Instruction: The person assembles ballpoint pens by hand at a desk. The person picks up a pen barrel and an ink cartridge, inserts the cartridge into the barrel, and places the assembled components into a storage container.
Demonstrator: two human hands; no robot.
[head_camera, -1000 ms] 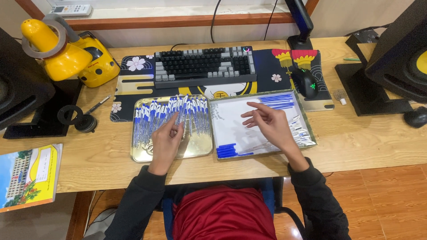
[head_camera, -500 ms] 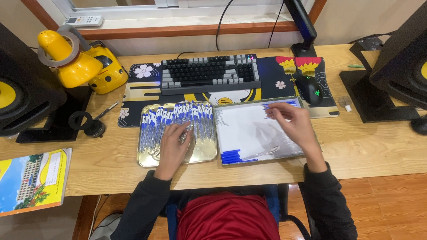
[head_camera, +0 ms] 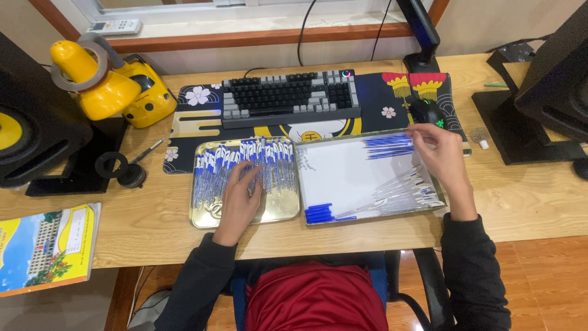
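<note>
Wooden desk (head_camera: 367, 236), left hand (head_camera: 240, 199) flat on blue-capped pens (head_camera: 245, 168), right hand (head_camera: 442, 153) pinching one.

The left hand (head_camera: 237, 202) covers several pens in the gold tray (head_camera: 205, 217); whether its fingers (head_camera: 248, 178) pinch one cannot be told. The right hand (head_camera: 444, 160) hides the white tray's (head_camera: 349, 178) far right corner. The speakers (head_camera: 30, 132) at both surface ends are cut off by the picture's edges.
</note>
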